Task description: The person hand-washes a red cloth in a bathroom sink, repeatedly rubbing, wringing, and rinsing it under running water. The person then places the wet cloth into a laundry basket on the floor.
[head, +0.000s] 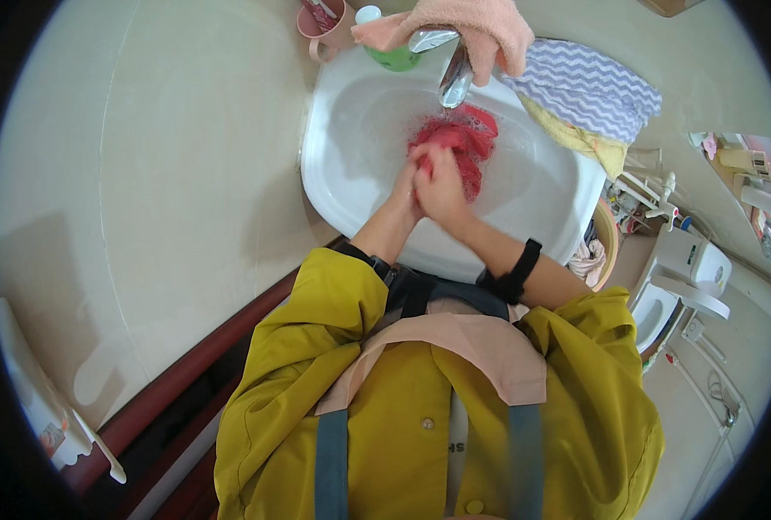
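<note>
A wet red cloth (458, 140) lies bunched in the white washbasin (333, 188), with suds around it, below the chrome faucet (454, 81). My left hand (410, 179) and my right hand (441, 182) are pressed together over its near left edge, both closed on part of the cloth. Red fabric shows between the fingers. The rest of the cloth spreads out beyond my hands and to their right. Some fingertips are hidden or blurred.
A pink towel (489, 26) drapes over the faucet, beside a green bottle (395, 60) and a pink cup (327, 32). Striped blue (580, 84) and yellow cloths (583, 140) hang over the basin's right rim. A tub holding fabric (609, 240) stands at the right, near a toilet (658, 305).
</note>
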`<state>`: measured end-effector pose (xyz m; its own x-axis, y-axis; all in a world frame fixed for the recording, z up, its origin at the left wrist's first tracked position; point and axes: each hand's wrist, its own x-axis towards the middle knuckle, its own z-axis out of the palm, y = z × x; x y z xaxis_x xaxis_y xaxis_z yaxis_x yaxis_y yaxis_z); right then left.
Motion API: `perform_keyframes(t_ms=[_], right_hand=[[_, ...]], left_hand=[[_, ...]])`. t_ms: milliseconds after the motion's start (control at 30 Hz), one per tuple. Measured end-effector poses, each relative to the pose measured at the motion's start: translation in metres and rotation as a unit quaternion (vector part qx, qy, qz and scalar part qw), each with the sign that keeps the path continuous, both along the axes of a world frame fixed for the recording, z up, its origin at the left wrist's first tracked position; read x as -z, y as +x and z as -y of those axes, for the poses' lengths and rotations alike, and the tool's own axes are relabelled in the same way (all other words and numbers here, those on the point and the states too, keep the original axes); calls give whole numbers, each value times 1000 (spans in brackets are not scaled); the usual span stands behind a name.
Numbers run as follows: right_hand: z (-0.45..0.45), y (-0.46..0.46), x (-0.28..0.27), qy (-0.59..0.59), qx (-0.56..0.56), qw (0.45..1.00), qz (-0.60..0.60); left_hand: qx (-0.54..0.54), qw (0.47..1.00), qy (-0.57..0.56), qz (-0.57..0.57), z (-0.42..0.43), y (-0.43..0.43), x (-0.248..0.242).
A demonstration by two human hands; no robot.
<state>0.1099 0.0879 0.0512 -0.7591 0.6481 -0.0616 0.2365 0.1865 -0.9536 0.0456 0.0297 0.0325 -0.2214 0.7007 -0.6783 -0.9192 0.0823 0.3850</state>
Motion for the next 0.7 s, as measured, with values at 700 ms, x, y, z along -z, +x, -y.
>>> perform_keyframes(t_ms=[700], right_hand=[[-10,-10,0,35,172,984,13]], left_hand=[[-20,999,-9,25,-7,1,-5]])
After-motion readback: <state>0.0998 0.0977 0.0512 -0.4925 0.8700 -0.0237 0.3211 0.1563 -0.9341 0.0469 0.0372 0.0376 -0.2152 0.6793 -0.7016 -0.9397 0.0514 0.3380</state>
